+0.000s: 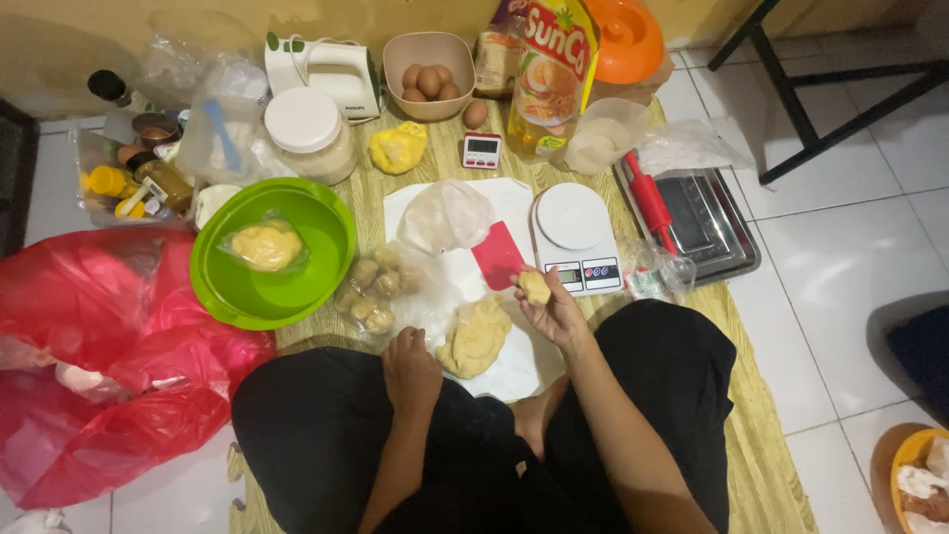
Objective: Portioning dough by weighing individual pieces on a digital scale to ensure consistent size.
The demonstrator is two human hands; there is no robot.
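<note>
The right hand (556, 314) pinches a small, smooth, pale yellow dough lump (535, 287) in its fingers beside the flat white kitchen scale (574, 237). The left hand (410, 368), fingers curled together, rests by the soft, lumpy yellow dough mass (475, 337) on a white sheet (514, 368).

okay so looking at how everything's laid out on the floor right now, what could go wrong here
1. The right hand holds a small dough piece above the kitchen scale; it could drop onto the mat.
2. The red scraper lies beside the big dough lump, so a sweeping hand might knock it.
3. One loose egg lies outside the bowl of eggs and may roll.
</note>
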